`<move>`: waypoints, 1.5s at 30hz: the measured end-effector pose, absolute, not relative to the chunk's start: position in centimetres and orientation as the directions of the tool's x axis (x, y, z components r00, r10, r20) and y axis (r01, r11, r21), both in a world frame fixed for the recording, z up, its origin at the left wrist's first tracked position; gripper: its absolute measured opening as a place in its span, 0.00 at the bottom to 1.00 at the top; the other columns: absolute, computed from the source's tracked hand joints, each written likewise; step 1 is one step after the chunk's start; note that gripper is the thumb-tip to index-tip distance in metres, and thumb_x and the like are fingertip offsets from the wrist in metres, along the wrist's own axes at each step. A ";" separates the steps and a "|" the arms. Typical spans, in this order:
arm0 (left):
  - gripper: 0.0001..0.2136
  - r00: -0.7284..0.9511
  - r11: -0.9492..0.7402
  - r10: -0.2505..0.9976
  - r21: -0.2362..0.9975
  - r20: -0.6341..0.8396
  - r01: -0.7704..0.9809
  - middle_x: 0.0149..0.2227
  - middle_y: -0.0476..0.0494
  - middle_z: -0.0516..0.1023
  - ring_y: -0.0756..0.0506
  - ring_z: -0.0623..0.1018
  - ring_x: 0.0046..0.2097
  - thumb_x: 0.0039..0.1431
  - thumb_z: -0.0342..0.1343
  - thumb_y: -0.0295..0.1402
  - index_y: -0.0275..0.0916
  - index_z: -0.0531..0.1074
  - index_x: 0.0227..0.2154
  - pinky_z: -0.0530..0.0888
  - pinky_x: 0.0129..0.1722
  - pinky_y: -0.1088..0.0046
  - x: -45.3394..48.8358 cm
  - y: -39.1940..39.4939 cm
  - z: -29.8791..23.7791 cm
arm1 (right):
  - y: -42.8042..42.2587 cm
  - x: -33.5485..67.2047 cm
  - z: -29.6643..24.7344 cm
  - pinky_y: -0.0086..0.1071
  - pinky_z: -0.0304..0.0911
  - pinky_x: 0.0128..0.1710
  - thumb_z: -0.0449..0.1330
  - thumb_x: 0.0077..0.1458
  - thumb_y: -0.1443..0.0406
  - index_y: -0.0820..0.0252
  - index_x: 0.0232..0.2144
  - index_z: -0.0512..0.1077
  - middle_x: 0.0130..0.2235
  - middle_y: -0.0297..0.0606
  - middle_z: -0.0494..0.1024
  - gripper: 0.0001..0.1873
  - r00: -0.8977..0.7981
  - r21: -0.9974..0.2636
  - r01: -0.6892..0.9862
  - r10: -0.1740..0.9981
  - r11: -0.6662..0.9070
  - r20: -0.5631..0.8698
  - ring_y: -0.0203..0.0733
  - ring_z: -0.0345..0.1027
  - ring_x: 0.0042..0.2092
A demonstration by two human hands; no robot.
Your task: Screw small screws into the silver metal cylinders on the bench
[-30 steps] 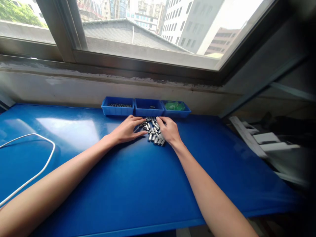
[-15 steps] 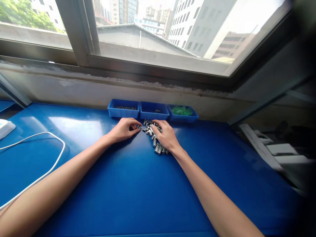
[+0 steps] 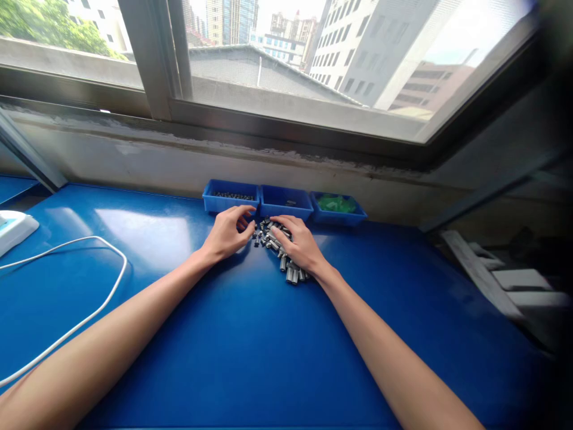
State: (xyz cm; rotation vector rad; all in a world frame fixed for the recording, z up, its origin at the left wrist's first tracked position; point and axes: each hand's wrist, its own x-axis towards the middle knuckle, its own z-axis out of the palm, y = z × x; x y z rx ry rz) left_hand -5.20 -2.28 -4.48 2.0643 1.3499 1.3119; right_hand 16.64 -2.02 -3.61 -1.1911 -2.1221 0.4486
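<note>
Small metal parts [image 3: 271, 242], with short cylinders among them, lie in a loose pile on the blue tabletop. My left hand [image 3: 227, 233] is at the pile's left edge, thumb and fingers apart, with a few small dark screw-like pieces [image 3: 256, 242] just beyond the thumb. Nothing shows between its fingertips. My right hand [image 3: 301, 246] lies over the right side of the pile, palm down, with thumb and fingers spread. It covers part of the pile, and its fingertips are partly hidden. Larger metal cylinders [image 3: 292, 275] lie below its wrist side.
Behind the pile, three blue bins stand against the wall: one with small dark parts [image 3: 218, 204], a middle bin [image 3: 278, 210] with a few pieces, one with green items [image 3: 339, 218]. A white cable [image 3: 117, 280] and white device [image 3: 15, 230] are at left.
My left thumb and fingers have parted, and small dark pieces now show beside them. My right hand stays over the pile. The whole view has shifted slightly.
</note>
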 end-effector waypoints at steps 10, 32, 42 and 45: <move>0.29 0.171 -0.433 0.885 0.633 0.432 0.642 0.43 0.38 0.76 0.43 0.78 0.41 0.59 0.56 0.30 0.31 0.65 0.64 0.77 0.47 0.65 -5.6 -0.6 -4.9 | -1.8 17.7 -3.8 0.45 0.64 0.61 0.54 0.67 0.54 0.57 0.47 0.79 0.52 0.44 0.81 0.19 -0.054 -0.730 0.549 0.889 0.407 0.455 0.51 0.73 0.57; 0.10 0.368 -0.579 0.801 0.457 0.472 0.675 0.42 0.40 0.83 0.43 0.81 0.40 0.62 0.55 0.28 0.37 0.82 0.40 0.76 0.43 0.67 -7.1 -2.4 -4.5 | -2.4 19.4 -3.7 0.45 0.68 0.55 0.57 0.66 0.60 0.58 0.42 0.79 0.46 0.43 0.83 0.12 -0.228 -0.536 0.638 0.801 0.552 0.554 0.50 0.75 0.51; 0.11 0.229 -0.594 0.803 0.706 0.550 0.385 0.36 0.43 0.82 0.48 0.80 0.34 0.60 0.64 0.36 0.37 0.81 0.43 0.78 0.37 0.72 -5.5 -2.6 -3.7 | -3.2 18.3 -3.4 0.45 0.68 0.52 0.57 0.65 0.61 0.56 0.43 0.78 0.45 0.41 0.83 0.11 -0.321 -0.483 0.598 0.743 0.640 0.588 0.50 0.75 0.50; 0.12 0.238 -0.567 0.821 0.789 0.519 0.236 0.38 0.41 0.81 0.47 0.81 0.35 0.55 0.68 0.39 0.36 0.82 0.37 0.79 0.38 0.72 -5.1 -2.7 -3.2 | -3.3 18.3 -3.4 0.46 0.67 0.53 0.57 0.65 0.60 0.57 0.43 0.78 0.45 0.42 0.83 0.11 -0.330 -0.484 0.613 0.759 0.625 0.561 0.51 0.75 0.50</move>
